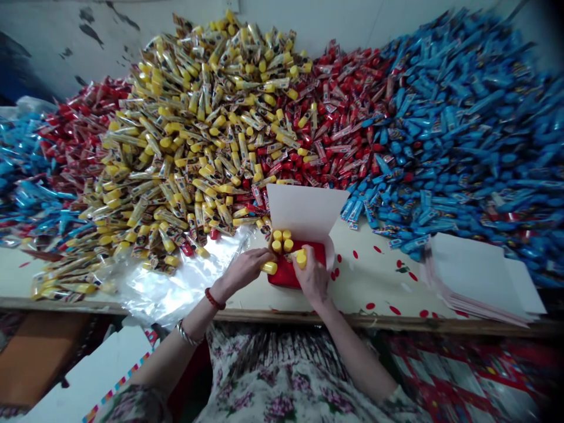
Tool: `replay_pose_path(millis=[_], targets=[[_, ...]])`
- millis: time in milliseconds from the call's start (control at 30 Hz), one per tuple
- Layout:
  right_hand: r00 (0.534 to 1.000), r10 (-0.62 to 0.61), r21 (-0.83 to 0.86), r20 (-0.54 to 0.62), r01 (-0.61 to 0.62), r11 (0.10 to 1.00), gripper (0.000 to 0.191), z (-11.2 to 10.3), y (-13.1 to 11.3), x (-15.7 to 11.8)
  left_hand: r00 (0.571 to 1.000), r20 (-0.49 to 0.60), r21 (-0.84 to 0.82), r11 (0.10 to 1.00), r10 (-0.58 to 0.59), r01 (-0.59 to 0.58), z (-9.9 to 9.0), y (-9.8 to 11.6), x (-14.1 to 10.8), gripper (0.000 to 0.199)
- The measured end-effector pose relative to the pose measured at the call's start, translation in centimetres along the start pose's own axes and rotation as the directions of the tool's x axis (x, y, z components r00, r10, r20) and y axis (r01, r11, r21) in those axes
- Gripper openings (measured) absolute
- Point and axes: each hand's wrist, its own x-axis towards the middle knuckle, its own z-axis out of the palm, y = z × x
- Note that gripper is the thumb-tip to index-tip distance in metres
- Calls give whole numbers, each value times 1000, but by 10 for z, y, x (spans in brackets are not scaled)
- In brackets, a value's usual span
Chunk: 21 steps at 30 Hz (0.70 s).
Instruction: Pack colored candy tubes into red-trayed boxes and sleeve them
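My left hand grips a yellow-capped tube at the near edge of a small red box. My right hand holds another yellow-capped tube over the box. Several yellow caps stand in a group at the far end of the box, whose white lid is raised behind them. A large heap of yellow-capped tubes rises just beyond my left hand. The box's lower part is partly hidden by my hands.
Heaps of red tubes and blue tubes spread across the back of the spotted table. A stack of white flat cards lies on the right. A clear plastic sheet lies on the left near the table's front edge.
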Motion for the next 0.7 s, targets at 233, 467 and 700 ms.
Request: replay_pose_path(millis=[233,467,700], targets=[[983,-50,-214,179,89,973,42,-6,-17,-1,998,71,56,998,-4,0,11,7,-6,49],[955,-26,-310,294,121,943,33,-5,-34,9,984,73,67,985,-163,159,3,23,9,43],[952,24,-282,306,67,957,29,-5,-30,11,980,78,7,983,-181,181,10,22,9,37]])
